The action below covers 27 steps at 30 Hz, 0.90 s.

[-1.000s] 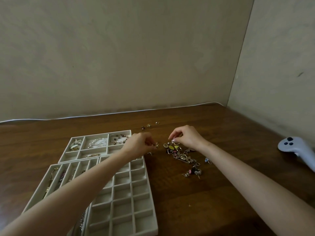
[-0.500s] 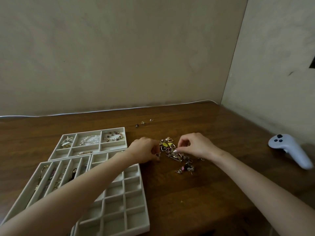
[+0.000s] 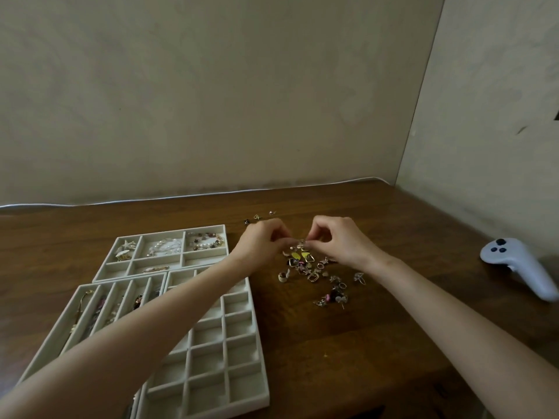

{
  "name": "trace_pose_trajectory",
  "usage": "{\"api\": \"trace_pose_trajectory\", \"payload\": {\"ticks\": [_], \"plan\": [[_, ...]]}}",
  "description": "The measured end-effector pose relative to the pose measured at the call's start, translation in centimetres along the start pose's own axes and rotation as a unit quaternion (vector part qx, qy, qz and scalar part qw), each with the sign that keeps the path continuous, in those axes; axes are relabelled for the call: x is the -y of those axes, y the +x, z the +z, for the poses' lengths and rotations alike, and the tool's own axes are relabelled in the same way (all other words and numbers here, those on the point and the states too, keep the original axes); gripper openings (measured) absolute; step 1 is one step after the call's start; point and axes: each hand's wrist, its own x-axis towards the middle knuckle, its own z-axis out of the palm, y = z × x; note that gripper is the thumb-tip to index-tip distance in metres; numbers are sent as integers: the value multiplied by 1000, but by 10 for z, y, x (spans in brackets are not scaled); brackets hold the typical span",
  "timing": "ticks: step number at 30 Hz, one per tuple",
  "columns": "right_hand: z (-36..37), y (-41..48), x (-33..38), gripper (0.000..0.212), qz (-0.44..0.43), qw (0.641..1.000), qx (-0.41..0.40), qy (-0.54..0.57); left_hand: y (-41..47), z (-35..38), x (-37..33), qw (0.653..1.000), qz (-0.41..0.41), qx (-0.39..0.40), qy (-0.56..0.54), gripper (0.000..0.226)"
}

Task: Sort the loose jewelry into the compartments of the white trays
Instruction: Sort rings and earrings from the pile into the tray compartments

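Note:
A pile of loose jewelry point(image 3: 316, 273) lies on the brown table, right of three white trays. My left hand point(image 3: 261, 244) and my right hand point(image 3: 340, 241) meet above the pile's far end, fingertips together, both pinching a small gold piece point(image 3: 299, 244) between them. The many-celled tray point(image 3: 225, 352) sits nearest, partly under my left forearm. A long-slot tray point(image 3: 90, 309) holds chains. The far tray point(image 3: 165, 252) holds pearls, beads and a star brooch.
Three tiny pieces point(image 3: 257, 217) lie apart, beyond my hands. A white game controller point(image 3: 518, 267) rests at the table's right side by the wall. A pale cable point(image 3: 181, 196) runs along the table's back edge.
Both hands have lifted from the pile and come together, now pinching one small piece between them. The view has shifted slightly.

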Motion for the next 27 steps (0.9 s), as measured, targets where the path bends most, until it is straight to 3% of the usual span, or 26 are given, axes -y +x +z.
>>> {"api": "trace_pose_trajectory", "payload": {"ticks": [5, 12, 16, 27], "plan": [[15, 9, 14, 5, -34, 996, -33, 81, -5, -29, 11, 995, -54, -29, -75, 3], [50, 43, 43, 8, -18, 987, -37, 154, -27, -91, 57, 990, -93, -65, -79, 12], [66, 57, 54, 7, -4, 988, -37, 151, -38, -107, 84, 987, -129, -93, 13, 11], [70, 55, 45, 9, 8, 985, -47, 164, -42, -87, 102, 967, -128, -4, 220, 6]]}}
